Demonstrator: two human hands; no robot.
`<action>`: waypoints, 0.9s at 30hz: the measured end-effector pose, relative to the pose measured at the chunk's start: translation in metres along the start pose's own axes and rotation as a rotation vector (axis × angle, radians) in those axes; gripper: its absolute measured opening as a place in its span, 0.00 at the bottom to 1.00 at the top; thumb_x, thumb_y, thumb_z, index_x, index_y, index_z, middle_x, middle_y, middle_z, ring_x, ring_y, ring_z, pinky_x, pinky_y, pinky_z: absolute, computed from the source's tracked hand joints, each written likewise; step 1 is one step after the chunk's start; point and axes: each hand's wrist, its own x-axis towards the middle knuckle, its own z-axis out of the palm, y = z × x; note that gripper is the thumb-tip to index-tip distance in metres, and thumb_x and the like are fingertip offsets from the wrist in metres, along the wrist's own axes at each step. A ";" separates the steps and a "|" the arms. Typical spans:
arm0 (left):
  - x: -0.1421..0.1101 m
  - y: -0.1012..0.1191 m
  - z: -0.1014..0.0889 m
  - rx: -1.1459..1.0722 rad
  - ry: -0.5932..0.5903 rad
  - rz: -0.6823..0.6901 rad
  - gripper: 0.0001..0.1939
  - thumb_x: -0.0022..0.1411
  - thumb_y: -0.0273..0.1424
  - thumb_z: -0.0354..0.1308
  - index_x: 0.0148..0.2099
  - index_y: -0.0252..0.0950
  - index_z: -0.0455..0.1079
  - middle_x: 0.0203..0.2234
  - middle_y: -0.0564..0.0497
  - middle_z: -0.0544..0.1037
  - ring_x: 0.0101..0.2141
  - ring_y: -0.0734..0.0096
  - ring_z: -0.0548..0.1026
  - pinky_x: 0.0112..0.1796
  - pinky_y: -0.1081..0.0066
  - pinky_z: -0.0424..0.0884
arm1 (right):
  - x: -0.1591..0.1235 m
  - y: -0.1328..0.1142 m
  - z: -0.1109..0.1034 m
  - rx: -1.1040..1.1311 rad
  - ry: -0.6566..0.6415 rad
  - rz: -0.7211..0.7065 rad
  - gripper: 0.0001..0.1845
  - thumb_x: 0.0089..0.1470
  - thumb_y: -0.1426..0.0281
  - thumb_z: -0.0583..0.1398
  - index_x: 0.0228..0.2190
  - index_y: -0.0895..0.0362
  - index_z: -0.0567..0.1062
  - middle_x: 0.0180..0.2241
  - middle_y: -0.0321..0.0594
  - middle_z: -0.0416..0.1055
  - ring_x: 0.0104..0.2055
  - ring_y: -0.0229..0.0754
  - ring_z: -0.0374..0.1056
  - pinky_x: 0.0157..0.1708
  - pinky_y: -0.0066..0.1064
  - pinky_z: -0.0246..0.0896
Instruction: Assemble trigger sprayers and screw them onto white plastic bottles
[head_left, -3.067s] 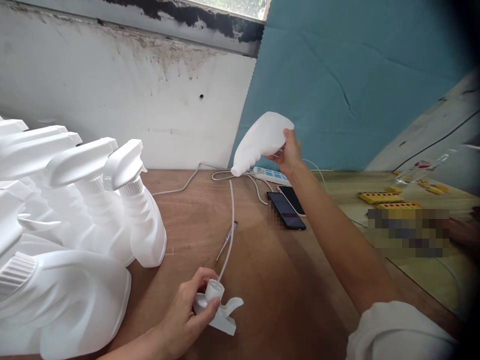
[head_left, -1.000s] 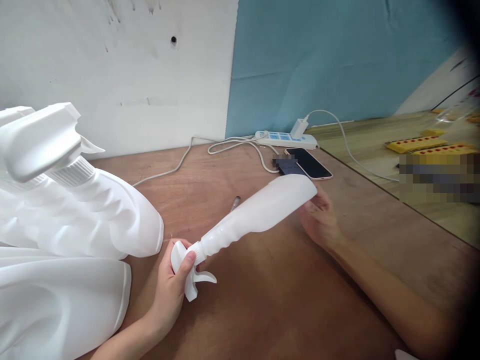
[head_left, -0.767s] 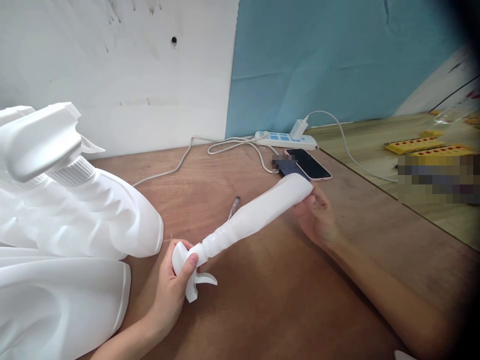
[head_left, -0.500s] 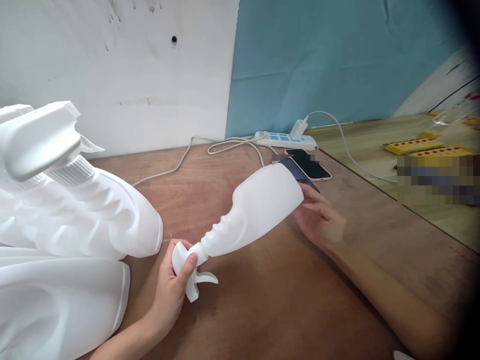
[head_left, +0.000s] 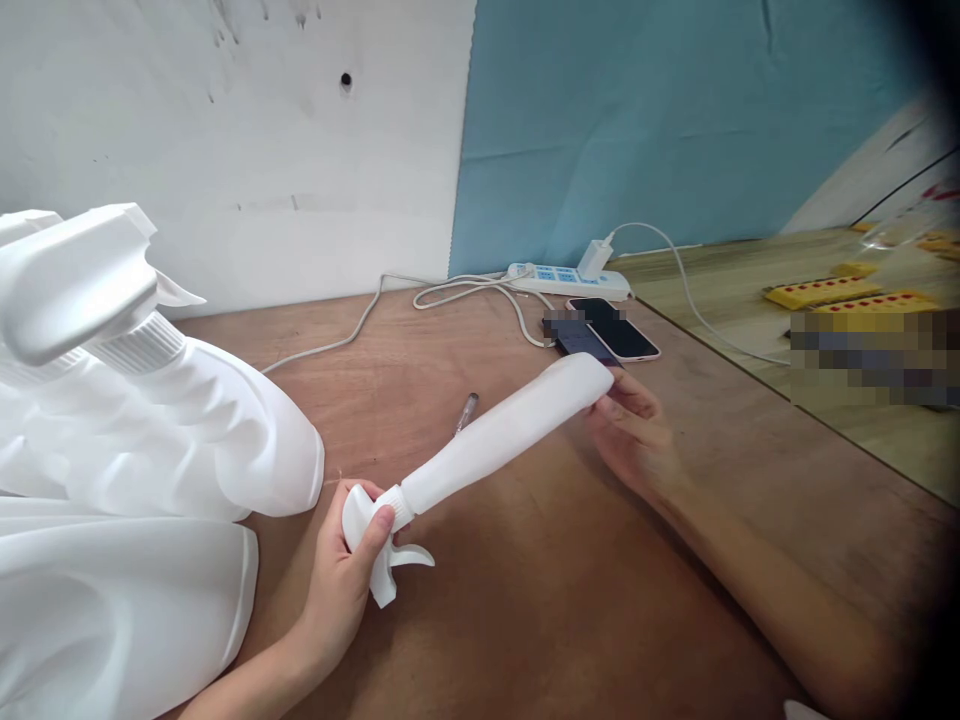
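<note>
A white plastic spray bottle (head_left: 510,430) is held tilted above the brown table, its base up to the right and its narrow side facing me. My left hand (head_left: 349,560) is closed around the white trigger spray head (head_left: 384,550), the thumb lying against the ribbed collar. At the other end, my right hand (head_left: 634,430) grips the bottle's base between thumb and fingers. The trigger points down and right. Beyond the bottle lies a small object with a dark cap (head_left: 469,408), partly hidden by it.
Several white spray bottles (head_left: 247,420) crowd the left side. Two phones, one pink-edged (head_left: 619,330), lie behind my right hand. A power strip (head_left: 570,280) with a plugged-in charger and a loose cable sits by the wall. Yellow pieces (head_left: 825,290) rest on the surface at right.
The bottle body has turned about its length, from broad face to narrow side, while the spray head stays put in my left hand. The dark-capped object has come into view.
</note>
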 end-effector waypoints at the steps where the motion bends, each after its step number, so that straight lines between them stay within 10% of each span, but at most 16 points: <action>1: 0.000 0.001 0.000 0.018 -0.002 0.001 0.16 0.56 0.45 0.52 0.35 0.38 0.59 0.20 0.57 0.67 0.22 0.75 0.64 0.23 0.78 0.61 | 0.000 0.001 0.000 0.003 0.000 -0.005 0.11 0.36 0.67 0.65 0.28 0.52 0.73 0.29 0.34 0.68 0.30 0.38 0.63 0.33 0.31 0.61; 7: -0.002 0.004 0.001 0.058 -0.015 0.000 0.16 0.56 0.45 0.52 0.35 0.38 0.59 0.19 0.57 0.66 0.21 0.76 0.63 0.21 0.79 0.61 | 0.000 0.002 -0.001 0.004 -0.025 0.013 0.05 0.42 0.67 0.62 0.26 0.52 0.73 0.27 0.33 0.68 0.31 0.38 0.65 0.35 0.32 0.62; 18: -0.002 -0.001 -0.001 0.034 -0.001 -0.004 0.15 0.57 0.45 0.52 0.35 0.37 0.59 0.21 0.57 0.67 0.22 0.76 0.64 0.23 0.78 0.62 | 0.004 0.002 -0.010 -0.062 -0.018 0.064 0.25 0.29 0.79 0.61 0.34 0.47 0.75 0.37 0.33 0.73 0.37 0.40 0.67 0.28 0.27 0.61; 27: -0.002 0.001 0.001 -0.039 -0.026 0.003 0.15 0.57 0.45 0.51 0.35 0.38 0.58 0.21 0.56 0.68 0.23 0.75 0.65 0.23 0.78 0.62 | 0.001 0.003 -0.008 -0.086 -0.034 0.005 0.19 0.32 0.65 0.68 0.33 0.50 0.74 0.33 0.35 0.71 0.35 0.40 0.66 0.34 0.31 0.62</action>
